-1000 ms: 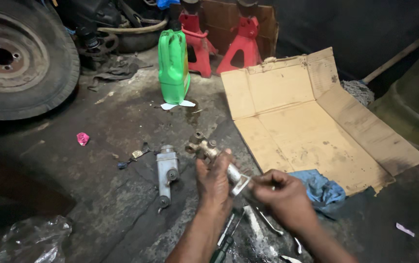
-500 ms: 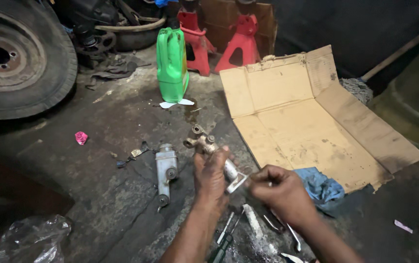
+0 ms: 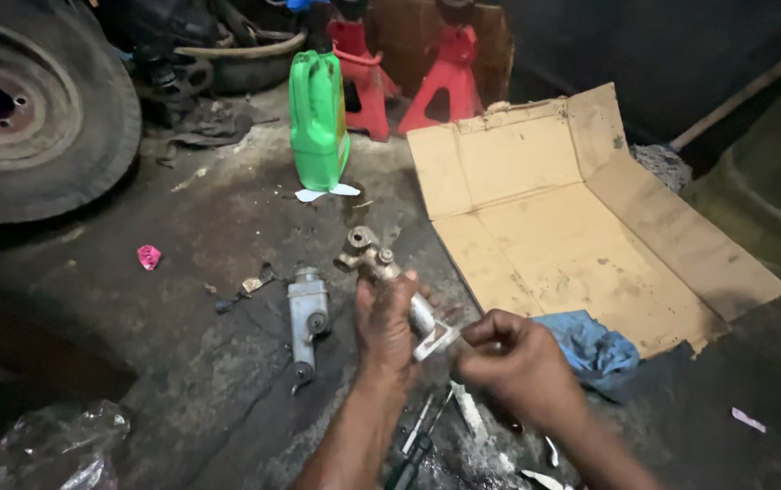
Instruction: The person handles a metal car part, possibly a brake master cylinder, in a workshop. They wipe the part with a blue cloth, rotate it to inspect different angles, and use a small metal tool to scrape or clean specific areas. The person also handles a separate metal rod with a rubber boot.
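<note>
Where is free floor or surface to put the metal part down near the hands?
Free: the flat cardboard, right of the left hand; floor between tyre and grey cylinder. Crowded: tools under the right hand.

The left hand (image 3: pixel 386 322) grips a metal cylinder (image 3: pixel 381 272) above the floor (image 3: pixel 181 363); the right hand (image 3: pixel 513 363) pinches its near end. Flattened cardboard (image 3: pixel 572 236) lies right, a green jug (image 3: pixel 318 122) far.

jug (image 3: pixel 319 122): you see bright green;
jack stands (image 3: pixel 449 77): red;
cardboard (image 3: pixel 572 218): tan, stained;
rag (image 3: pixel 590 345): blue;
scrap (image 3: pixel 149 257): pink;
cylinder part (image 3: pixel 381 268): dull grey metal in your left hand (image 3: pixel 386 327)
</note>
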